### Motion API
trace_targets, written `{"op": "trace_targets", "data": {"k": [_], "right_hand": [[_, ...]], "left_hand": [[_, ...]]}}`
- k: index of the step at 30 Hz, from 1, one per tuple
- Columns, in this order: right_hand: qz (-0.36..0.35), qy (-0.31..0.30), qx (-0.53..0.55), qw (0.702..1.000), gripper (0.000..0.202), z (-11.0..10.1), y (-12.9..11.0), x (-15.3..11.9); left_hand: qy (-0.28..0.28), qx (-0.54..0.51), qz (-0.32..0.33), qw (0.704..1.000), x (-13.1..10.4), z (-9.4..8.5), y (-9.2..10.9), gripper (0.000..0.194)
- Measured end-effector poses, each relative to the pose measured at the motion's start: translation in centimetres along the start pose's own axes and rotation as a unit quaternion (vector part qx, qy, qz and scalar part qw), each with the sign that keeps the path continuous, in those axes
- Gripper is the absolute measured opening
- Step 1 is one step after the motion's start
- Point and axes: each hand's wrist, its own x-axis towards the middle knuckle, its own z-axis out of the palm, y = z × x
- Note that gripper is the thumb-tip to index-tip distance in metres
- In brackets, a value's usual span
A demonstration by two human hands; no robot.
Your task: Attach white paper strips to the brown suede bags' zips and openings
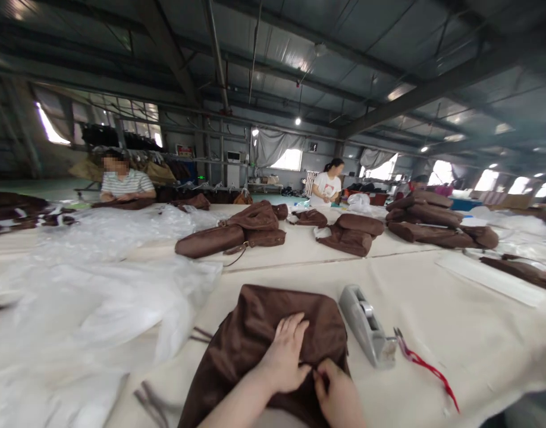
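Observation:
A dark brown leather-like bag (291,306) lies on the pale covered table in front of me. My left hand (287,353) rests on its upper side, fingers stretched out along the material and thumb pointing towards the other hand. Close beside it, my right hand (338,389) is closed in a pinch on the bag near its right side. What exactly sits between those fingertips is too small to make out. Thin dark straps (150,404) stick out to the left of the bag.
A grey tape dispenser (366,327) and red-handled snips (427,365) lie to the right. Clear plastic bags (116,303) cover the left side. More brown bags (231,232) and a stack of them (427,220) lie farther back. Co-workers (126,181) are across the table.

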Motion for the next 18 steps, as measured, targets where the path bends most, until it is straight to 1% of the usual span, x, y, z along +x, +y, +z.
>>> {"op": "trace_targets", "data": {"k": [1,2,3,4,5,7,9,11,13,15,17,18], "right_hand": [[-0.013,0.005,0.026,1.000,0.015,-1.0,-0.3,-0.1],[-0.027,0.014,0.040,0.999,0.014,-1.8,-0.6,-0.1],[-0.044,0.023,0.043,0.998,0.018,-2.5,-1.0,0.1],[-0.072,0.022,0.039,0.996,0.021,-3.0,-1.4,0.5],[-0.106,0.011,0.031,0.994,0.023,-3.3,-1.8,0.9],[-0.177,-0.018,0.003,0.984,0.024,-3.5,-2.9,1.7],[-0.235,-0.038,-0.032,0.971,0.023,-3.3,-3.9,2.5],[-0.273,-0.045,-0.075,0.958,0.019,-3.1,-4.6,3.2],[-0.304,-0.048,-0.123,0.943,0.018,-3.3,-5.1,3.8],[-0.332,-0.053,-0.167,0.927,0.016,-3.9,-5.5,3.9],[-0.350,-0.058,-0.204,0.912,0.011,-4.7,-6.1,3.8],[-0.356,-0.063,-0.225,0.905,0.009,-4.9,-6.4,3.8]], "left_hand": [[0.012,-0.019,-0.012,1.000,0.1,-1.6,-1.0,0.070],[0.029,-0.022,-0.046,0.998,0.3,-2.8,-2.2,0.068],[0.047,-0.014,-0.098,0.994,0.3,-3.4,-3.6,0.063],[0.054,-0.004,-0.152,0.987,0.2,-3.5,-4.8,0.059],[0.048,0.002,-0.195,0.980,0.0,-3.2,-5.9,0.058],[0.033,0.011,-0.230,0.973,-0.6,-2.0,-7.3,0.060],[0.030,0.020,-0.232,0.972,-0.9,-0.8,-7.7,0.063],[0.038,0.034,-0.226,0.973,-0.9,-0.3,-7.6,0.062],[0.042,0.043,-0.223,0.973,-0.8,-0.5,-7.3,0.060],[0.047,0.045,-0.214,0.975,-0.6,-1.2,-6.9,0.058],[0.065,0.049,-0.205,0.975,-0.6,-1.6,-6.9,0.057],[0.076,0.052,-0.193,0.977,-0.6,-1.5,-7.1,0.057]]}}
